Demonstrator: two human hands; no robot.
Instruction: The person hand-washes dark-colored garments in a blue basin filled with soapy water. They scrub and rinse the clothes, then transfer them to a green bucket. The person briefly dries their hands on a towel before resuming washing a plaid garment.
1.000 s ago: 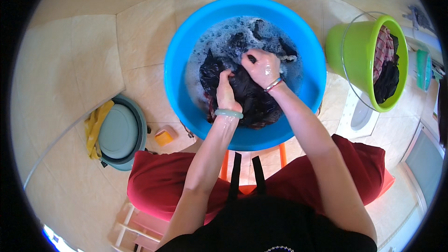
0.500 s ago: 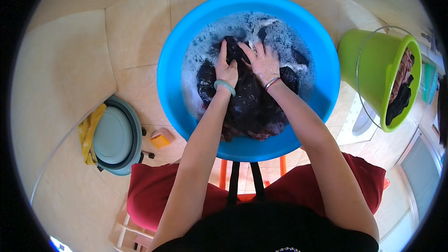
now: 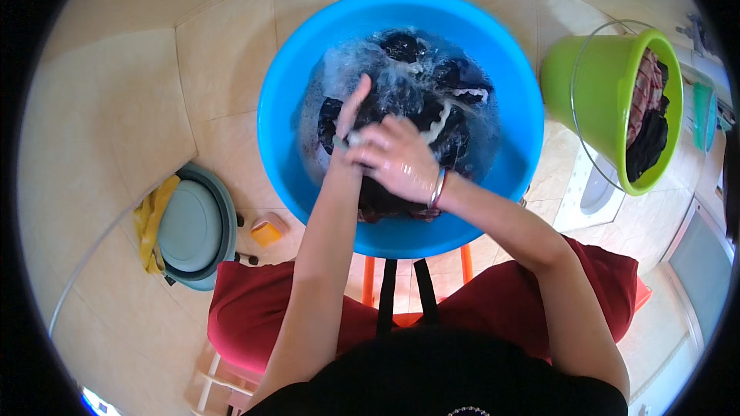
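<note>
In a large blue basin (image 3: 281,185), dark wet clothes (image 3: 455,146) lie in foamy water (image 3: 339,69). Pale strips of trim (image 3: 439,122) show among the dark cloth. My left hand (image 3: 353,108) is above the water, turned edge-on with its fingers stretched out and nothing seen in it. My right hand (image 3: 397,158) reaches across to my left wrist, its blurred fingers lying over the wrist next to a pale green bangle (image 3: 339,142). Whether they grip the wrist or bangle is unclear. A silver and red bangle (image 3: 438,189) circles my right wrist.
On the right is a green bucket (image 3: 582,96) holding more clothes (image 3: 647,123). A white squat toilet (image 3: 593,196) lies below it. Left, a grey-green folding tub (image 3: 231,208) has a yellow cloth (image 3: 154,219) over its side. An orange-and-clear container (image 3: 267,229) sits nearby.
Both hands have come up from the dark clothes. My right hand has moved left onto my left wrist. The clothes have spread in the basin, and the view has shifted slightly.
</note>
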